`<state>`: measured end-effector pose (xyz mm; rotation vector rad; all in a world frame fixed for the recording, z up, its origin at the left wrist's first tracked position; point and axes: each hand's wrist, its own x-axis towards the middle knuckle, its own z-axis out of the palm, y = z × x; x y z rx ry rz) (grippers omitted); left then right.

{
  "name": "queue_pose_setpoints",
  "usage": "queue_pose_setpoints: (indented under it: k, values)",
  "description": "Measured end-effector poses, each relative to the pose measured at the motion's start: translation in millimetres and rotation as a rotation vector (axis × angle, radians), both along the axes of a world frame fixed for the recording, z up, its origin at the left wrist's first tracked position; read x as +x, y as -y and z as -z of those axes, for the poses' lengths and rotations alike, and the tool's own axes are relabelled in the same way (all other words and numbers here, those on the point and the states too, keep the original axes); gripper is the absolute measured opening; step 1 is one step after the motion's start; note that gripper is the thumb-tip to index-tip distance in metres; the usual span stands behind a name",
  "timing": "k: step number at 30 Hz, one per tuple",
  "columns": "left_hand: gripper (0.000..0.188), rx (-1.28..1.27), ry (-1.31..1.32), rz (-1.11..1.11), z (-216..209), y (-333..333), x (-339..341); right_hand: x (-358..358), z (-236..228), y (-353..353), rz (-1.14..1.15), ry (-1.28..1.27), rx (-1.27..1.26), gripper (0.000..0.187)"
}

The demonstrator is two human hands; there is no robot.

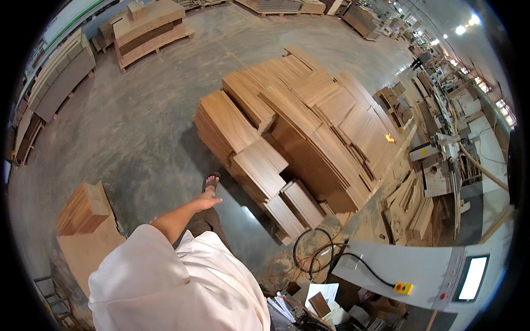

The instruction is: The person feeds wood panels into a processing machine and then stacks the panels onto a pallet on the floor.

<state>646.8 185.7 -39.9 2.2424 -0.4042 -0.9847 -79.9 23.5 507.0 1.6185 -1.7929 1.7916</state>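
My left hand [207, 199] hangs low in front of my body, over my sandalled foot [211, 182]. It holds nothing and touches nothing; its thumb stands apart from the other fingers, which show only in part. To its right is the closest large thing, a group of stacked wood-grain panels [223, 118] in several piles of different heights. Shorter stacks of narrow boards [284, 220] make up the near end of this group. My right hand is not in view.
At left, a block of stacked boards [83, 212] rests on a larger sheet [91, 254]. Lower right stands a grey machine cabinet [397, 265] with a screen [473, 278] and a button box [403, 288]. Black hoses [314, 251] coil on the floor. More panel stacks [149, 25] stand far left.
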Motion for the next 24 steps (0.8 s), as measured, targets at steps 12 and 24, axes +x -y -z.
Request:
queue_pose_setpoints:
  k: [12,24]
  values:
    - [0.068,-0.019,0.242,-0.537,-10,65,316,482,258,157,-0.486,0.526,1.513,0.055]
    - [0.068,0.037,-0.228,-0.542,33,45,492,879,540,165,-0.79,0.26,2.087,0.092]
